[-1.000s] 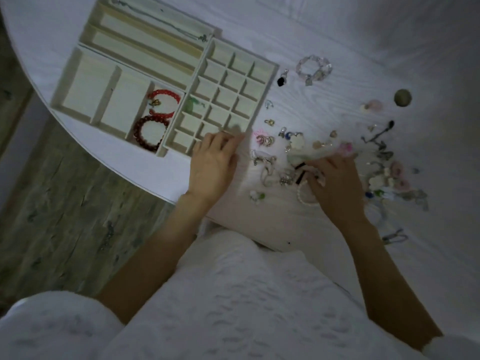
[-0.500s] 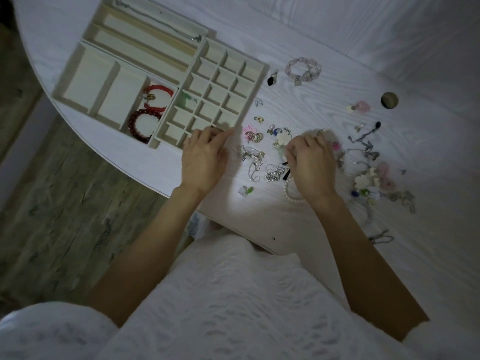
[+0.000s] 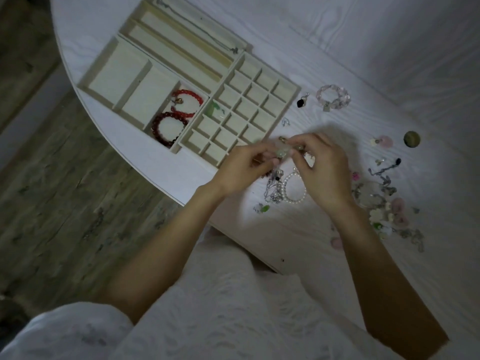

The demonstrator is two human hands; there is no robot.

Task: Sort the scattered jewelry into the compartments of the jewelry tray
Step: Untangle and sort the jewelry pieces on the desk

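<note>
Dim, bluish picture; fingers motion-blurred, edges darkened and bent.

Bench (image 3: 376, 61): white-painted wood, grain visible, matt. Jewelry tray (image 3: 294, 87): pale, matt, cloth-like lining seen in compartments. Red bead bracelets (image 3: 170, 126): glossy, smooth. Pearl bracelet (image 3: 292, 200): small white beads w/ soft sheen. Clear-pink bead bracelet (image 3: 333, 96): translucent, glassy. Chains (image 3: 272, 193): silver-tone metal, shiny. Floor (image 3: 65, 190): weathered grey wood planks, rough-looking. Garment (image 3: 207, 307): white textured cloth.

Head-worn camera looks steeply down, close over the table (image 3: 337, 255) edge and lap.
</note>
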